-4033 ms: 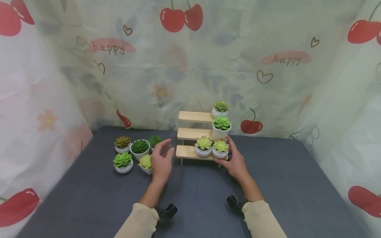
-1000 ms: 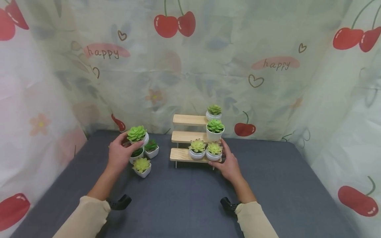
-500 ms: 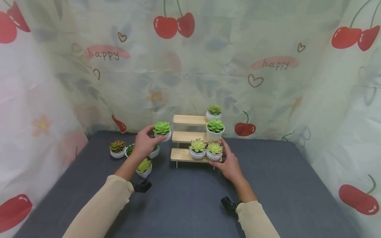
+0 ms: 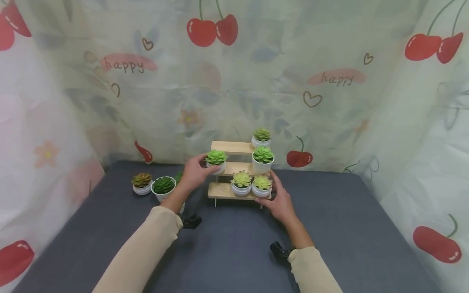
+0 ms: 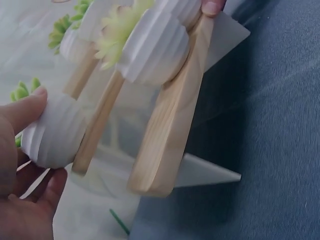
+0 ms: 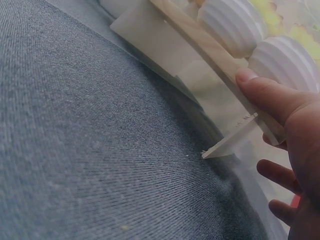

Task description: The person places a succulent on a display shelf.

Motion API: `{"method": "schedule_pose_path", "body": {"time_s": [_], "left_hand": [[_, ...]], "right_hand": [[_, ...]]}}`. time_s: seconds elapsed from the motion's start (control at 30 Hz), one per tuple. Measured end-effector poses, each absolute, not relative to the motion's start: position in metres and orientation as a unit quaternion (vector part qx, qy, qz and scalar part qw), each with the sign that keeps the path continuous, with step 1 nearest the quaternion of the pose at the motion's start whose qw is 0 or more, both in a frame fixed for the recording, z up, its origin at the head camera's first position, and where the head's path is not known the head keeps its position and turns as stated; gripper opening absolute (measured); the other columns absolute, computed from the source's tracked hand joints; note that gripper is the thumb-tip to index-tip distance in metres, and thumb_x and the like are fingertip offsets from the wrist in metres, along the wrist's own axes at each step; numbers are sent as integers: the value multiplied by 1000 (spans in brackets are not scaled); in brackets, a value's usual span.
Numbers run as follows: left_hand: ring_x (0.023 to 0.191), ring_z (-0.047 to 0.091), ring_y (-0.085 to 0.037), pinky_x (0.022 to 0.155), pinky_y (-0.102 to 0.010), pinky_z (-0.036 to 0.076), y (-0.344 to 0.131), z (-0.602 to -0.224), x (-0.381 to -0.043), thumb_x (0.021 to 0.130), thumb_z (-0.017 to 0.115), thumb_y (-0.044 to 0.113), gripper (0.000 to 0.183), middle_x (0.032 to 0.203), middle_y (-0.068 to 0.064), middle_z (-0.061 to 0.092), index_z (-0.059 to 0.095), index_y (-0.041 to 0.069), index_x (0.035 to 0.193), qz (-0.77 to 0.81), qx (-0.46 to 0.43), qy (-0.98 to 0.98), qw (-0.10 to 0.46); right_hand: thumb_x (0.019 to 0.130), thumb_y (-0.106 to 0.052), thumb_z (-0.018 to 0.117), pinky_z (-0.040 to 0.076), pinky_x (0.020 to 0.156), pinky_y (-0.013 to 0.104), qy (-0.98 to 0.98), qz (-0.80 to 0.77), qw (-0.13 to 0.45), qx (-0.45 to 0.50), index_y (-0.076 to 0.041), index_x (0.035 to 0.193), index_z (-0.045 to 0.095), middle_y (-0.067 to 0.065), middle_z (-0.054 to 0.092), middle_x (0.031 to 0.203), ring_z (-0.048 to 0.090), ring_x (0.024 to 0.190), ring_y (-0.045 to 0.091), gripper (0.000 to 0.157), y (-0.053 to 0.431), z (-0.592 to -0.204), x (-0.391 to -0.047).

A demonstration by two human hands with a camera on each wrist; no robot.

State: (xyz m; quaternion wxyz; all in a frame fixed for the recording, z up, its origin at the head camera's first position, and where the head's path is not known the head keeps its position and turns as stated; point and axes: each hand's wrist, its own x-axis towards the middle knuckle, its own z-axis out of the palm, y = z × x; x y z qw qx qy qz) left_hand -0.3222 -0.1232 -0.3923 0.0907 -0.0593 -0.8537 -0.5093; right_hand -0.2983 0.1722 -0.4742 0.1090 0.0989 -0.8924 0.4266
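My left hand (image 4: 196, 173) grips a potted succulent (image 4: 216, 158) with bright green leaves, thumb and fingers around its white ribbed pot (image 5: 55, 132). The pot is at the left end of the middle tier of a three-tier wooden display stand (image 4: 220, 190). At the stand's lower right, my right hand (image 4: 280, 203) holds the end of the bottom tier, with the thumb (image 6: 265, 92) on the board's edge. Two pale yellow-green succulents (image 4: 241, 181) (image 4: 261, 183) sit side by side on that tier. A green succulent (image 4: 263, 156) stands on the middle tier, another (image 4: 261, 136) on the top one.
Left of the stand, a reddish-brown succulent (image 4: 141, 182) and a dark green one (image 4: 163, 186) stand on the dark table cloth (image 4: 234, 248). More pots there are partly hidden behind my left forearm. A printed curtain (image 4: 234, 97) hangs behind the table.
My left hand has picked up the bright green succulent from the group at left and carried it right to the middle tier. My right hand has stayed at the stand's end.
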Motion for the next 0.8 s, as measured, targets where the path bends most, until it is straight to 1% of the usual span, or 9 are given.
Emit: {"method": "schedule_pose_path", "body": {"time_s": [0.1,0.23,0.4,0.47,0.6,0.8], "left_hand": [[106,60,-30,84,-43,51,-116,-394,-323,82,79,33,69,120,-18,60,53,3,138,-496,-60,-858,115],[100,61,-29,82,-41,52,-108,-398,-323,82,80,31,64,111,-17,55,57,2,133,-499,-61,-851,153],[98,63,-28,83,-37,53,-98,-403,-321,81,82,28,57,108,-16,57,61,2,128,-528,-47,-829,178],[98,64,-27,84,-36,52,-94,-403,-320,80,82,26,54,108,-15,60,62,2,125,-543,-38,-819,183],[98,64,-25,85,-36,52,-90,-403,-318,82,81,23,43,106,-11,64,64,6,118,-559,-25,-809,179],[98,64,-24,83,-37,52,-88,-403,-320,84,79,23,34,107,-7,67,66,9,113,-553,-31,-816,168]], "right_hand": [[73,-28,87,39,96,56,-891,429,112,98,-26,156,19,14,59,126,55,113,31,107,171,-475,-298],[73,-27,87,39,95,56,-891,430,111,99,-26,156,19,15,59,127,55,113,31,107,171,-475,-299],[73,-27,88,39,96,56,-890,431,111,97,-27,156,19,15,59,127,55,114,31,108,173,-475,-299],[73,-27,88,39,96,56,-890,431,111,95,-27,156,18,14,59,127,55,114,31,108,174,-475,-299],[74,-28,87,39,96,56,-891,430,108,95,-28,156,18,14,59,128,55,115,31,108,173,-474,-298],[74,-28,87,38,97,57,-890,432,107,99,-29,156,18,14,59,129,55,116,31,107,172,-475,-298]]}}
